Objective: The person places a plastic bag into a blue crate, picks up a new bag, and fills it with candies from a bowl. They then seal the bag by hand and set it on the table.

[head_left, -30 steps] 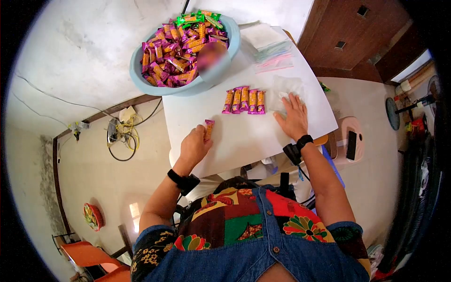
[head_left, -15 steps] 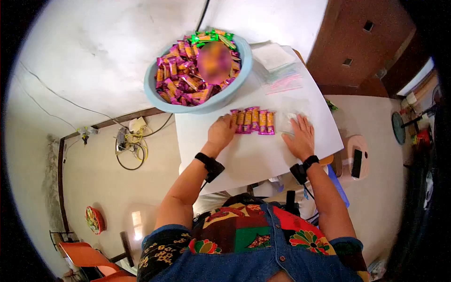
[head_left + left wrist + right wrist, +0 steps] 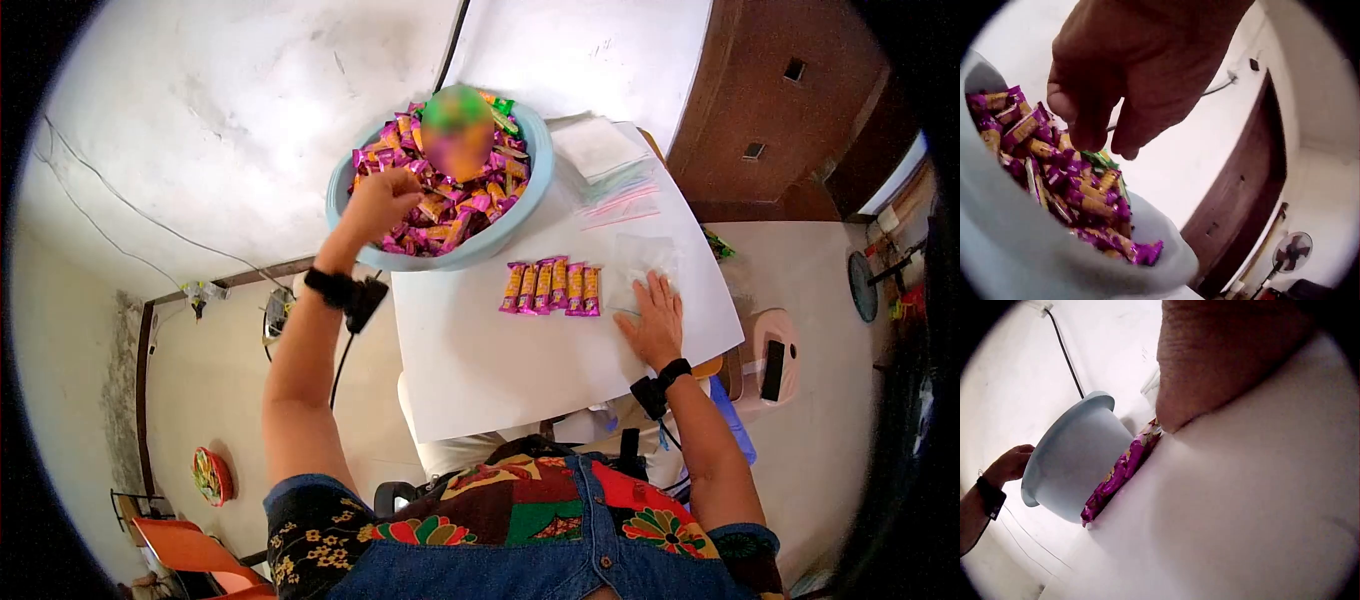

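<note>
My left hand (image 3: 380, 205) hangs over the near left part of a light blue basin (image 3: 543, 165), its fingers bent downward. In the left wrist view nothing shows between thumb and fingers, just above the heap of purple-and-orange snack packets (image 3: 1088, 203). Several matching packets (image 3: 543, 288) lie side by side in a row on the white table (image 3: 480, 370). To the right of that row, my right hand (image 3: 657, 318) rests flat with fingers spread, fingertips on a clear plastic bag (image 3: 640, 252). In the right wrist view the row (image 3: 1119, 475) lies just beyond this hand.
A few green packets (image 3: 505, 115) sit at the basin's back edge. Clear bags with pink and green strips (image 3: 620, 195) lie at the table's back right. On the floor stand a red basket (image 3: 222, 475) at left and a pink stool (image 3: 775, 365) at right.
My left hand put its packet at the left end of the row, let it go and moved up and left over the basin. The right hand stays by the clear bag.
</note>
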`<control>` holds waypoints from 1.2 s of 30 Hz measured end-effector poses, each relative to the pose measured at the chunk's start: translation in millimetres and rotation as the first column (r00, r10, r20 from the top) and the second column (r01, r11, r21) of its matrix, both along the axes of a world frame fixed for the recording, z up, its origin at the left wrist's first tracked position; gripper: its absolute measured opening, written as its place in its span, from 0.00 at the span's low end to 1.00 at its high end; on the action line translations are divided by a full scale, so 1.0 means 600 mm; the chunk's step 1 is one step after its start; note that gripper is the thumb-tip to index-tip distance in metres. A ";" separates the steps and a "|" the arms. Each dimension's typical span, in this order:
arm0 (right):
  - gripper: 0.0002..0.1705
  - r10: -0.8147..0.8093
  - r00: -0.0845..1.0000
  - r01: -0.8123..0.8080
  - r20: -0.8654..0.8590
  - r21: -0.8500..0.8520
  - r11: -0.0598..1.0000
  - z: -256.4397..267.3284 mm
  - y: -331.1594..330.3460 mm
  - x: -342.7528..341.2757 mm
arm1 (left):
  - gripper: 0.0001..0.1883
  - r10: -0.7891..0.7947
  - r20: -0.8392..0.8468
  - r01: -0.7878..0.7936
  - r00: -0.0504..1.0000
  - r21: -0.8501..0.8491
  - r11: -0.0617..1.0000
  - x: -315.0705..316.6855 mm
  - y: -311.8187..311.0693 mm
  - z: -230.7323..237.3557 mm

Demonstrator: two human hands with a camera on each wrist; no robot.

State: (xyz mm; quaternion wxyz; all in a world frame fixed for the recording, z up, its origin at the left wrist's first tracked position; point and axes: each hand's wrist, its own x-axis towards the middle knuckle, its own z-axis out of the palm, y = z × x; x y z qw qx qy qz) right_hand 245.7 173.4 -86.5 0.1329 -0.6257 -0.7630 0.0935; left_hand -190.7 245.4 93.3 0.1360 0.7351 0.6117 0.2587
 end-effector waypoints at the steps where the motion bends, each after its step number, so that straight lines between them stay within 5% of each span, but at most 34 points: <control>1: 0.40 0.002 1.000 -0.002 0.003 0.014 1.000 -0.003 0.001 0.001 | 0.07 0.012 0.002 -0.012 1.000 -0.040 0.999 -0.014 0.024 0.005; 6: 0.40 0.016 1.000 -0.016 0.010 0.002 1.000 -0.001 0.001 0.004 | 0.06 -0.221 -0.341 0.180 0.914 -0.147 0.973 -0.061 0.121 -0.014; 10: 0.40 0.030 0.999 -0.030 -0.019 0.018 0.999 0.001 -0.003 0.006 | 0.09 -0.292 -0.647 0.087 0.704 -0.329 0.940 -0.069 0.156 -0.078; 14: 0.40 0.038 0.999 -0.036 -0.023 0.078 0.996 -0.010 -0.004 0.008 | 0.09 -0.253 -0.787 0.043 0.562 -0.277 0.960 -0.014 0.114 -0.052; 20: 0.39 0.042 0.999 -0.039 -0.034 0.081 0.996 -0.010 -0.007 0.010 | 0.08 -0.177 -0.594 0.084 0.785 -0.180 0.980 0.003 0.089 -0.010; 22: 0.38 0.038 0.999 -0.036 -0.035 0.076 0.996 -0.011 -0.004 0.008 | 0.07 -0.279 -0.347 0.270 0.895 -0.075 0.960 0.012 0.064 0.019; 24: 0.38 0.015 1.000 -0.015 -0.010 0.040 0.999 -0.007 -0.002 0.004 | 0.09 -0.109 0.007 0.108 0.994 -0.174 0.979 0.056 -0.003 0.037; 26: 0.39 0.016 0.999 -0.015 -0.036 0.028 1.000 0.000 -0.003 0.005 | 0.16 -0.146 0.318 0.217 0.937 -0.199 0.956 0.088 -0.063 0.012; 27: 0.39 0.014 0.999 -0.013 -0.036 0.018 1.000 0.001 -0.002 0.005 | 0.18 -0.181 0.189 0.223 0.965 -0.228 0.948 0.103 -0.092 0.002; 29: 0.39 0.012 0.999 -0.012 -0.037 0.000 1.000 0.002 -0.003 0.005 | 0.20 -0.256 0.279 0.318 0.926 -0.206 0.925 0.133 -0.143 -0.051; 31: 0.40 0.014 0.999 -0.014 -0.048 0.003 1.000 -0.002 -0.003 0.008 | 0.18 -0.012 0.492 0.240 0.870 -0.403 0.883 0.150 -0.167 -0.121; 36: 0.40 0.006 1.000 -0.006 -0.016 -0.002 1.000 -0.001 0.000 0.005 | 0.15 0.197 0.241 -0.107 0.950 -0.342 0.934 0.148 -0.153 -0.225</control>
